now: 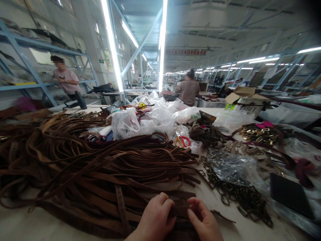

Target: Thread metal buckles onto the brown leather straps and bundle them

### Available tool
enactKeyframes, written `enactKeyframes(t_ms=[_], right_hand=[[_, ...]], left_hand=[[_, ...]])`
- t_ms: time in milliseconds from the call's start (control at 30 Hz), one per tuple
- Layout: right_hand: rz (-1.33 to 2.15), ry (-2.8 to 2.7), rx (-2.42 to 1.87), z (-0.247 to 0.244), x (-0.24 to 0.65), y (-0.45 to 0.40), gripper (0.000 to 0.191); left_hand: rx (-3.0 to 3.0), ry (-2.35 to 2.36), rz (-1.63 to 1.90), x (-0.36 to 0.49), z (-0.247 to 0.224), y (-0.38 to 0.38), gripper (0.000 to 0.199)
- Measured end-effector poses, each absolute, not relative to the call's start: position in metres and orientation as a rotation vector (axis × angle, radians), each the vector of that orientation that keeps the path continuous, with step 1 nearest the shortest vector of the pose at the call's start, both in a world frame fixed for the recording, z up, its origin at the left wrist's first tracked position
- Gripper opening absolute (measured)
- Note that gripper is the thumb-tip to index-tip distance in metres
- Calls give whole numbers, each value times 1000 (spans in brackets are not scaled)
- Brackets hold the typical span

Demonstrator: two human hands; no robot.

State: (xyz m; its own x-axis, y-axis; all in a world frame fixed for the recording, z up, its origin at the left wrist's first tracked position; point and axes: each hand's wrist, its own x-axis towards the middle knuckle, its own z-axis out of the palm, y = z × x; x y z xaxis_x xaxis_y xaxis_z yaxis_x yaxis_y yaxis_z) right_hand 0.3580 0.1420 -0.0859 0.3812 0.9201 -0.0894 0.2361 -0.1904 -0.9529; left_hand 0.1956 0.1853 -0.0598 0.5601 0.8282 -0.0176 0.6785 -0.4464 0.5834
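Low in the view, my left hand (155, 217) has its fingers curled round a brown leather strap (181, 211). My right hand (203, 219) pinches the same strap a little to the right, thumb and fingertips closed. A dark rectangular metal piece seems to sit on the strap between the hands, but it is too dim to make out. Beyond and left of my hands spreads a large heap of long brown straps (100, 167). To the right lies a pile of dark metal rectangular rings (250, 197), close to my right hand.
Clear plastic bags (155, 117) are heaped behind the straps, with red-and-yellow-handled scissors (183, 140) at their edge. A black flat object (291, 195) and brass-coloured buckles (258, 134) lie at right. A cardboard box (248, 100) stands farther back. Two people are beyond the table.
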Motion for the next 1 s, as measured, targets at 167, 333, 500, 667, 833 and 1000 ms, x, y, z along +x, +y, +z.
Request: enactKeyframes(t_ms=[167, 333, 500, 667, 833, 1000], right_hand=[[797, -1460, -1849, -85, 384, 133, 12], [553, -1685, -1932, -78, 396, 146, 15], [260, -1838, -1995, -79, 405, 175, 22], [267, -2017, -1943, -74, 414, 186, 21], [484, -1835, -1711, -67, 415, 169, 19], [532, -1757, -1704, -65, 407, 155, 22]], left_hand=[[2365, 1185, 310, 181, -52, 205, 25], [2615, 1217, 161, 190, -63, 229, 14], [2763, 1196, 181, 212, -72, 234, 14], [2707, 1198, 232, 216, -62, 230, 16], [2578, 1232, 251, 218, -58, 226, 25], [2487, 1161, 192, 228, -56, 221, 30]])
